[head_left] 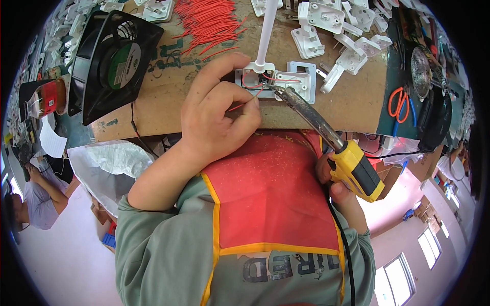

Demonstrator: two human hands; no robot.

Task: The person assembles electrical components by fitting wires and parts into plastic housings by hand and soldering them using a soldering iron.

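My left hand rests on the brown cardboard work board and pinches a short red wire against a white plastic socket part. That part lies under a white tube that comes down from the far side. My right hand grips the yellow and black handle of a soldering iron. Its metal shaft slants up and left, and its tip touches the white part beside the red wire.
A heap of cut red wires lies at the board's far edge. Several white plastic parts are piled at the far right. A black fan stands at the left, orange scissors at the right. Another person sits at the far left.
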